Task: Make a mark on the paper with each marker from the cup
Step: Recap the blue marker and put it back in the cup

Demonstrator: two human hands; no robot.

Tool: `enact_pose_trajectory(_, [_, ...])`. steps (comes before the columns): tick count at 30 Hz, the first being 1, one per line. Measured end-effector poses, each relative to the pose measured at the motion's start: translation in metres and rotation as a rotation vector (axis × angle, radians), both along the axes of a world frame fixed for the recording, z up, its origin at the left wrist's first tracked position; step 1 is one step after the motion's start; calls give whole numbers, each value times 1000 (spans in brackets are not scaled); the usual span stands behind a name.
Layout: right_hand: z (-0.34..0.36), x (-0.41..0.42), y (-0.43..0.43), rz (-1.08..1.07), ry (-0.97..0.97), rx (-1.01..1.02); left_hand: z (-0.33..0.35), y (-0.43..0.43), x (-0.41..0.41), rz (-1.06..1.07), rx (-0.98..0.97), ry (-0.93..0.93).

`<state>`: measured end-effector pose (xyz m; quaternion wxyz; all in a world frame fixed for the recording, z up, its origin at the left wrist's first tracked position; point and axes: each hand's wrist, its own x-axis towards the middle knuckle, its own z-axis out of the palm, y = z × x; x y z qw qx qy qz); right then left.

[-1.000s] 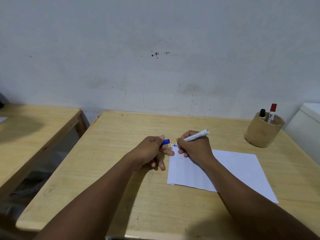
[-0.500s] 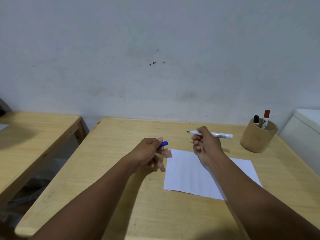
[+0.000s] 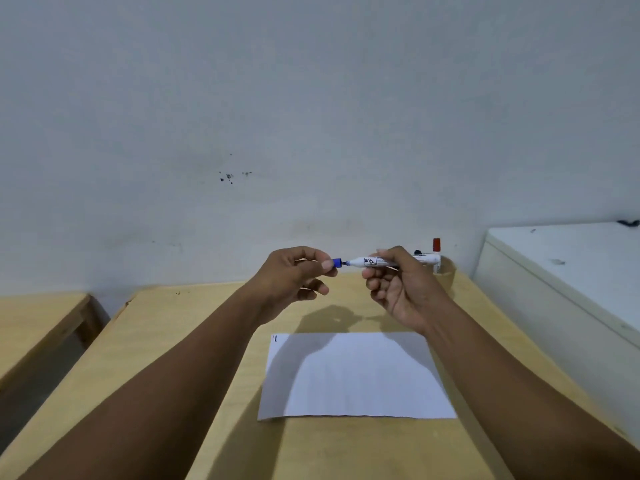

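Observation:
My right hand [image 3: 398, 289] grips a white marker [image 3: 375, 261] held level above the table, its tip pointing left. My left hand [image 3: 294, 275] pinches the marker's blue cap [image 3: 336, 262], and the cap's mouth touches the marker tip. A white sheet of paper [image 3: 356, 375] lies flat on the wooden table [image 3: 173, 341] below both hands, with a small dark mark [image 3: 275, 338] at its far left corner. The tan cup [image 3: 448, 275] stands behind my right hand, mostly hidden. A red-capped marker [image 3: 436, 244] and a black-capped marker [image 3: 418, 252] stick up from it.
A white cabinet [image 3: 568, 271] stands close to the table's right edge. A second wooden table [image 3: 34, 323] sits to the left, across a narrow gap. A pale wall rises just behind the table.
My right hand lifted the marker off the paper, turned it level and raised it. My left hand rose with the blue cap, which now meets the tip. The camera tilted upward.

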<state>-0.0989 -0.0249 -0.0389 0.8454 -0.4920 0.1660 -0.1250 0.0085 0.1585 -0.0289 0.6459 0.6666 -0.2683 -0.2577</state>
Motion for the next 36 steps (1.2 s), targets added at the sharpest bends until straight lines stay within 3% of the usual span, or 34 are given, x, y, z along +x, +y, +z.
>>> enact_pose_trajectory(8, [-1, -15, -26, -44, -56, -23, 1, -45, -16, -27, 3, -54])
enact_pose_trajectory(14, [-2, -16, -40, -85, -112, 77, 14, -77, -17, 34, -39, -155])
enact_pose_trajectory(19, [17, -19, -83, -242, -135, -54, 40, -92, -6, 64, -37, -254])
enact_pose_trajectory(21, [25, -27, -105, -249, -125, -237, 55, -101, 0, 95, -36, -322])
enact_pose_trajectory(23, [27, -32, -120, -201, -62, -553, 67, -112, 5, 97, -22, -422])
enact_pose_trajectory(28, [19, -21, -138, -160, 61, -1160, 77, -159, -7, 64, 117, -791])
enact_pose_trajectory(30, [9, -17, -144, -201, 121, -1266, 73, -174, -17, 47, 145, -836])
enact_pose_trajectory(33, [-7, -17, -148, -254, 200, -1349, 53, -185, -14, -16, 197, -752])
enact_pose_trajectory(36, [-21, -20, -149, -261, 309, -1386, 25, -187, 0, -66, 420, -815])
